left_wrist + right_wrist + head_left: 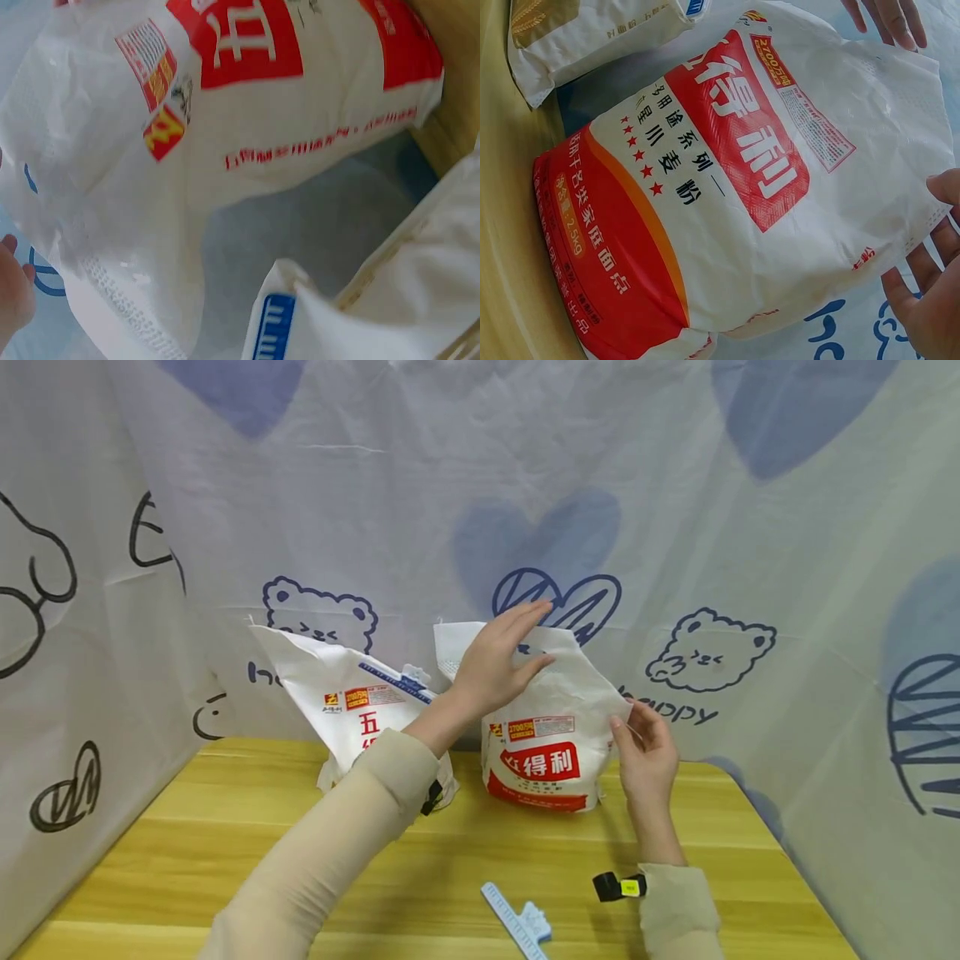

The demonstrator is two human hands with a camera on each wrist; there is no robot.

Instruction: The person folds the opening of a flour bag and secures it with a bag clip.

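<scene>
The left hand [497, 662] is spread, its fingers extended and the thumb held apart, in front of the upper part of a white and red flour bag [546, 727]; whether it touches the bag, I cannot tell. The right hand [649, 756] pinches the bag's upper right corner, with the thumb in front and fingers behind the edge.

The flour bag stands upright near the back edge of the wood-grain surface [750, 893], a little right of that edge's middle. Its lower part is full and rounded, while the top is slack and creased, a dotted band showing near the rim. Red panels with white characters cover the front, and the right wrist view shows a row of red stars and "2.5kg".

Just left of it, also by the back edge, is a second bag [351, 714], partly hidden by the left arm. A blue clip [393, 681] slants along its upper right side. A light blue clip [516, 922] lies loose on the surface, well forward of the back edge. Behind hangs a pale cloth [375, 510] printed with hearts and bears.
</scene>
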